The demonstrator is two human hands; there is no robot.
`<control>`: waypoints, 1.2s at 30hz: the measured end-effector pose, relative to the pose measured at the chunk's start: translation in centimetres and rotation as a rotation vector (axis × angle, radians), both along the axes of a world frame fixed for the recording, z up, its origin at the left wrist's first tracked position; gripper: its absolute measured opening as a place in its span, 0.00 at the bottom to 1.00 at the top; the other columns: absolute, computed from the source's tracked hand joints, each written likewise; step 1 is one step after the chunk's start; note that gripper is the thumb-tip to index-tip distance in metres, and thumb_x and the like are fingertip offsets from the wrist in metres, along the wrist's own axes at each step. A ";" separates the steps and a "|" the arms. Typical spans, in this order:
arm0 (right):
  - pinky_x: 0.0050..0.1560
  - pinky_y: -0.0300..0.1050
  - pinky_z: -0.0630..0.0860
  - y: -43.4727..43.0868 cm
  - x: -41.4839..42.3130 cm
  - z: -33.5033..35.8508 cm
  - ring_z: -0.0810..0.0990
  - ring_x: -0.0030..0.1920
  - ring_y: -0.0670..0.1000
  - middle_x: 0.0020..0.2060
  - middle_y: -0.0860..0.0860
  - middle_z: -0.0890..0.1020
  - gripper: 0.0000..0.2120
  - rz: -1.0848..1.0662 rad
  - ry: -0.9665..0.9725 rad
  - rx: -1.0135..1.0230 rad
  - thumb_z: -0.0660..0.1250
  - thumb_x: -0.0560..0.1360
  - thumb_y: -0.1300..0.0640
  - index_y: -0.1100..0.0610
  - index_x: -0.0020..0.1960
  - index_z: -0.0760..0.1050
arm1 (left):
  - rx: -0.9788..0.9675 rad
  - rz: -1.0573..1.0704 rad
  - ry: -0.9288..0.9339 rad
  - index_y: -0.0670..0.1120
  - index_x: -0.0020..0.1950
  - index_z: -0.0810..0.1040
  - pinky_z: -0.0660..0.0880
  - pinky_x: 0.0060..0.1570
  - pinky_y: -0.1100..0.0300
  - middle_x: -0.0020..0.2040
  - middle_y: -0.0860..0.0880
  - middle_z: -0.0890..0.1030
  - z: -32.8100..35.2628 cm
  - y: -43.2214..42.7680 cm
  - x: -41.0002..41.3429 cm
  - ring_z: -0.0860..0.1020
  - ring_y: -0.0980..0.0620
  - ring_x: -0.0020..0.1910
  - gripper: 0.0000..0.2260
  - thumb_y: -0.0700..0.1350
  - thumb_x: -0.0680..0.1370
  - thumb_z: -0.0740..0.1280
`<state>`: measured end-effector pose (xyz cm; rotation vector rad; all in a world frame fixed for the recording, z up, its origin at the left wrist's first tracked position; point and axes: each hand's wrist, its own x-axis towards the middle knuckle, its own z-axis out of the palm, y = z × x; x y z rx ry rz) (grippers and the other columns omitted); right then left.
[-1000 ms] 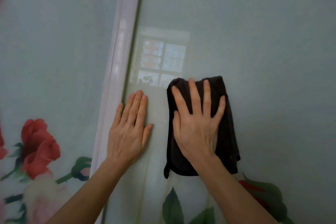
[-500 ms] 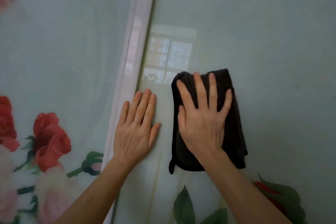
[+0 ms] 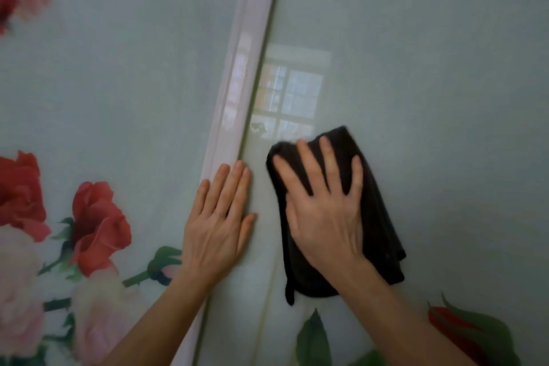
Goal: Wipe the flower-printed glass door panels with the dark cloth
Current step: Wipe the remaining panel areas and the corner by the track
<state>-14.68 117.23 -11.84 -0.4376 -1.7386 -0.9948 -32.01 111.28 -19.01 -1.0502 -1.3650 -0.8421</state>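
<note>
We count two pale green glass door panels printed with flowers, the left panel (image 3: 118, 83) and the right panel (image 3: 430, 68), parted by one glossy pale frame strip (image 3: 240, 83). We see one folded dark cloth (image 3: 377, 217), near black and soft-edged, with a small tab hanging at its lower left corner. It lies on the right panel, near the strip. Our right hand (image 3: 323, 211) presses it flat, fingers spread wide. Our left hand (image 3: 218, 223) rests flat beside the strip, fingers straight and together, holding nothing
</note>
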 end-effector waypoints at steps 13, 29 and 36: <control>0.78 0.69 0.51 -0.3 -1.3 -2.3 0.59 0.80 0.61 0.79 0.56 0.65 0.29 -0.007 -0.152 0.064 0.62 0.79 0.56 0.49 0.79 0.66 | 0.150 -0.099 -0.309 0.37 0.80 0.55 0.53 0.79 0.45 0.81 0.41 0.55 -0.6 0.2 0.0 0.56 0.43 0.80 0.26 0.47 0.84 0.51; 0.79 0.64 0.50 -1.0 -3.7 0.4 0.60 0.80 0.60 0.78 0.54 0.66 0.27 0.111 -0.091 0.074 0.60 0.80 0.58 0.50 0.79 0.67 | 0.106 -0.186 -0.266 0.39 0.81 0.55 0.57 0.77 0.46 0.82 0.43 0.56 -2.4 -0.8 -1.3 0.56 0.46 0.81 0.26 0.48 0.85 0.50; 0.77 0.69 0.51 -1.7 -7.4 6.1 0.59 0.80 0.61 0.79 0.53 0.65 0.27 0.144 -0.112 0.100 0.63 0.79 0.59 0.48 0.77 0.68 | 0.107 -0.218 -0.268 0.40 0.81 0.54 0.52 0.79 0.52 0.82 0.43 0.56 -2.8 -1.0 -1.4 0.56 0.46 0.81 0.26 0.49 0.85 0.50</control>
